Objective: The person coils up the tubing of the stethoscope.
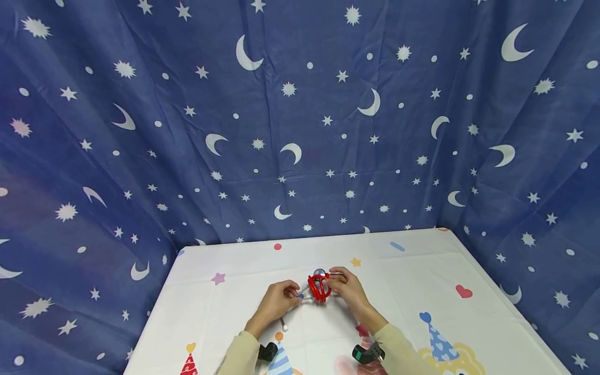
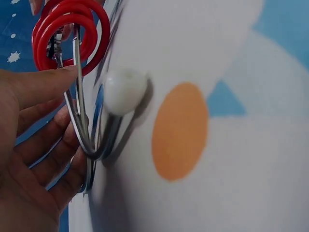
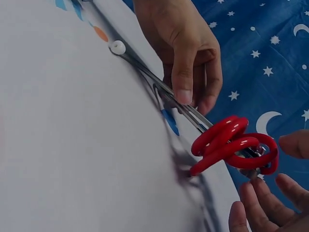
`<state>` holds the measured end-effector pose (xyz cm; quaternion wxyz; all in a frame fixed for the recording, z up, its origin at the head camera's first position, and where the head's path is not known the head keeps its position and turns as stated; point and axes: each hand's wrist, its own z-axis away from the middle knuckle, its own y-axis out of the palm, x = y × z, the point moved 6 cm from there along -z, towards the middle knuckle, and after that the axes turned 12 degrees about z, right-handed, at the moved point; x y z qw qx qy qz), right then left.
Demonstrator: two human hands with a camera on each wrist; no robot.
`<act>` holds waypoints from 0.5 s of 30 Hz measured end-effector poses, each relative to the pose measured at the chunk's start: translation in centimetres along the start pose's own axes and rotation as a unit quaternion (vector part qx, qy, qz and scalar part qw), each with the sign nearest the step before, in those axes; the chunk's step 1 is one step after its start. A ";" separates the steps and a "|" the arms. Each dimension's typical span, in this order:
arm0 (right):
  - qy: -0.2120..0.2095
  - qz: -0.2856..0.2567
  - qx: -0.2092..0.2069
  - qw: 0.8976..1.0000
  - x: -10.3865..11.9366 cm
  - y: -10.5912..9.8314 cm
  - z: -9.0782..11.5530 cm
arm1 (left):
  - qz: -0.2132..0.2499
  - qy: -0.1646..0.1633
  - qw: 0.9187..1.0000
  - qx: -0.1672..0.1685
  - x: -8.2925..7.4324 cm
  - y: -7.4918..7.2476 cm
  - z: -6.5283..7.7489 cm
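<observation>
A stethoscope [image 1: 320, 296] with shiny red tubing wound in several loops is held low over the table. My left hand [image 1: 275, 303] pinches its metal ear tubes [image 3: 153, 77] between thumb and fingers. One white ear tip [image 2: 125, 92] points toward me, past the left hand. At the far side of the coil shows the round metal chest piece [image 1: 320, 272]. My right hand [image 1: 349, 291] is at the coil's right side, fingers loosely bent and spread. In the right wrist view its fingertips [image 3: 258, 186] reach the metal end under the loops, while the thumb stands apart from them.
The table [image 1: 412, 276] has a white cloth printed with party hats, stars and a heart. A dark blue curtain [image 1: 300, 130] with moons and stars hangs behind it and along both sides. Dark bands with small devices [image 1: 367, 354] sit on both wrists.
</observation>
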<state>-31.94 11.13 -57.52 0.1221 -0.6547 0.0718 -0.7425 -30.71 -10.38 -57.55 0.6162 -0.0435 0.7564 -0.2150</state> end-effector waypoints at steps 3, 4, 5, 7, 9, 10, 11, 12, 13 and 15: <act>-0.006 0.009 -0.007 1.000 -0.1 -0.4 0.1 | 0.016 -0.002 1.000 -0.009 0.2 -0.4 0.2; -0.005 0.013 -0.008 1.000 -0.2 -0.5 0.2 | 0.020 -0.003 1.000 -0.013 0.2 -0.5 0.3; -0.003 0.018 -0.010 1.000 -0.2 -0.7 0.3 | 0.022 -0.001 1.000 -0.018 0.2 -0.7 0.5; -0.004 0.032 -0.013 0.999 -0.3 -1.0 0.5 | 0.022 -0.004 0.999 -0.029 0.1 -1.1 0.9; -0.005 0.044 -0.015 0.999 -0.3 -1.3 0.8 | 0.016 -0.004 0.999 -0.039 0.0 -1.4 1.4; -0.009 0.051 -0.017 0.999 -0.3 -1.5 1.0 | 0.010 -0.006 0.999 -0.042 -0.1 -1.6 1.6; -0.013 0.056 -0.019 0.998 -0.2 -1.7 1.2 | 0.003 -0.003 0.999 -0.045 -0.2 -1.7 1.8; -0.018 0.064 -0.021 0.998 0.0 -1.9 1.3 | -0.004 -0.004 0.999 -0.049 -0.3 -1.9 2.0; -0.022 0.072 -0.022 0.997 0.1 -2.0 1.5 | -0.014 -0.001 0.999 -0.052 -0.4 -2.0 2.2; -0.032 0.089 -0.026 0.995 0.4 -2.4 1.8 | -0.028 0.007 0.998 -0.058 -0.8 -2.3 2.6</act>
